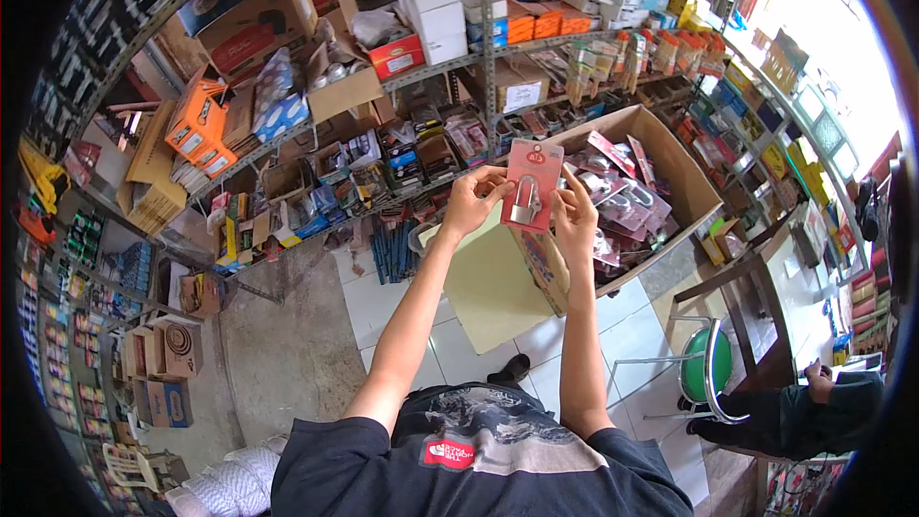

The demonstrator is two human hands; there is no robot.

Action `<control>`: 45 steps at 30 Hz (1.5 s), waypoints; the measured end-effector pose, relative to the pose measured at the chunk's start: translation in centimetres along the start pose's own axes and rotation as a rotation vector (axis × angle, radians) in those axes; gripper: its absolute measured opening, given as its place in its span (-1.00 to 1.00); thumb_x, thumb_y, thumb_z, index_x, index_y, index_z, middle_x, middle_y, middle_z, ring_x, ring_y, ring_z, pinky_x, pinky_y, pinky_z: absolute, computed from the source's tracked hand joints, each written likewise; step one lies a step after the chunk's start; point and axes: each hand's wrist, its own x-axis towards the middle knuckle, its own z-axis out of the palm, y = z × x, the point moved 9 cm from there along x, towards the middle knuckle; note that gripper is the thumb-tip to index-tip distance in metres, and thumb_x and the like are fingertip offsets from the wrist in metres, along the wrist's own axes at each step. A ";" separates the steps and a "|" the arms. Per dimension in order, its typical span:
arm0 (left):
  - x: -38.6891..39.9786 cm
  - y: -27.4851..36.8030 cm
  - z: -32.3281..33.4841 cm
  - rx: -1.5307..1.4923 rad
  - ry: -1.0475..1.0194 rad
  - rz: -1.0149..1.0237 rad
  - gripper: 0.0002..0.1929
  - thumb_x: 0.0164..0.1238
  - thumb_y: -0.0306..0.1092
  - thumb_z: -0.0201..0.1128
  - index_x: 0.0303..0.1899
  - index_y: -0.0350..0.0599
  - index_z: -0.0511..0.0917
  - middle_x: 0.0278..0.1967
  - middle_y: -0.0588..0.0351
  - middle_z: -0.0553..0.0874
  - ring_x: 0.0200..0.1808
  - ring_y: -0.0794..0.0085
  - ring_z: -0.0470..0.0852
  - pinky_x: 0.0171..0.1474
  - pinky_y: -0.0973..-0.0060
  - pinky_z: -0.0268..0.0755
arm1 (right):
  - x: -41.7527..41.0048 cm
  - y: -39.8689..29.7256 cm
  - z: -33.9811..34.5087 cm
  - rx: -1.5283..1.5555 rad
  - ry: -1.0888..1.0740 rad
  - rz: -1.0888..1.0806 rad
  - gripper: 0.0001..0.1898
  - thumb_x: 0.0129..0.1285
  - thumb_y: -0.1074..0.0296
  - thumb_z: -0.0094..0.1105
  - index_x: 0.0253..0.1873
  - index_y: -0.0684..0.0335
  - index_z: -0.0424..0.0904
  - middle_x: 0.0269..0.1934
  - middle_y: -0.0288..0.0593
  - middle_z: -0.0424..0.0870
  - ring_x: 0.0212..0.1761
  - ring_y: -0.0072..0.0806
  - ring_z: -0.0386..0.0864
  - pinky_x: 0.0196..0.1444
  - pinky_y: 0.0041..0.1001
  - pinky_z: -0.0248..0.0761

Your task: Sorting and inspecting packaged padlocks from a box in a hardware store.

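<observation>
A padlock in a red blister pack (530, 185) is held upright between my two hands, its printed front facing me. My left hand (474, 199) grips the pack's left edge with thumb and fingers. On the opposite edge, my right hand (576, 212) pinches the card. The padlock has a long metal shackle, and what look like keys lie beside it under the clear plastic. Just beyond my right hand stands a large open cardboard box (664, 131), holding several more carded padlocks (632, 205) in a loose heap.
Steel shelving (488, 86) with small boxes and packaged hardware runs across the front. A pale yellow panel (488, 280) lies below my hands, beside the box. To the right are a green-seated metal stool (707, 365) and a seated person (797, 409). Wrapped rolls (230, 481) lie lower left.
</observation>
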 end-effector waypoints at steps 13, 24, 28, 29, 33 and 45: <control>-18.2 1.4 -21.3 -0.028 0.286 -0.065 -0.75 0.31 -0.33 0.41 -0.05 -0.20 0.66 -0.34 0.21 0.73 -0.33 0.68 0.61 -0.23 0.63 0.47 | -11.8 -1.6 22.2 -0.045 -0.363 -0.040 -0.52 0.42 0.53 0.11 0.41 0.21 0.39 -0.25 -0.26 0.70 -0.26 -0.75 0.56 -0.23 -0.67 0.45; -41.2 4.8 -45.5 0.137 0.826 -0.034 -0.74 0.34 -0.31 0.38 -0.08 -0.27 0.62 -0.31 0.15 0.74 -0.33 0.62 0.62 -0.24 0.61 0.48 | -25.7 -0.3 51.8 0.156 -0.852 -0.043 -0.54 0.38 0.54 0.15 0.36 0.39 0.40 -0.31 -0.36 0.66 -0.33 -0.79 0.43 -0.29 -0.70 0.33; -49.4 5.7 -51.7 0.332 1.014 -0.095 -0.75 0.34 -0.33 0.38 -0.08 -0.30 0.62 -0.31 0.14 0.74 -0.32 0.64 0.62 -0.25 0.62 0.48 | -32.0 -1.0 60.9 0.234 -1.060 0.038 -0.52 0.38 0.52 0.16 0.37 0.36 0.39 -0.35 -0.41 0.62 -0.37 -0.80 0.41 -0.34 -0.72 0.30; -50.6 5.6 -53.1 0.307 1.043 -0.102 -0.75 0.34 -0.34 0.38 -0.08 -0.31 0.62 -0.31 0.13 0.74 -0.31 0.65 0.62 -0.25 0.61 0.49 | -32.9 -0.5 62.9 0.268 -1.079 0.015 -0.52 0.38 0.51 0.16 0.37 0.36 0.39 -0.34 -0.40 0.63 -0.38 -0.80 0.41 -0.35 -0.72 0.30; -56.3 4.9 -59.3 0.354 1.197 -0.125 -0.75 0.34 -0.36 0.38 -0.06 -0.31 0.62 -0.30 0.11 0.74 -0.28 0.65 0.63 -0.25 0.62 0.49 | -37.5 0.4 71.1 0.335 -1.195 0.129 -0.53 0.38 0.53 0.16 0.38 0.34 0.39 -0.28 -0.32 0.66 -0.29 -0.74 0.50 -0.23 -0.62 0.44; -51.4 6.9 -80.3 0.404 1.215 -0.173 -0.76 0.35 -0.37 0.37 -0.04 -0.27 0.63 -0.27 0.13 0.75 -0.24 0.60 0.65 -0.14 0.61 0.48 | -32.5 -2.0 92.7 0.425 -1.184 0.038 -0.54 0.41 0.48 0.14 0.39 0.23 0.40 -0.29 -0.38 0.65 -0.37 -0.80 0.42 -0.34 -0.69 0.31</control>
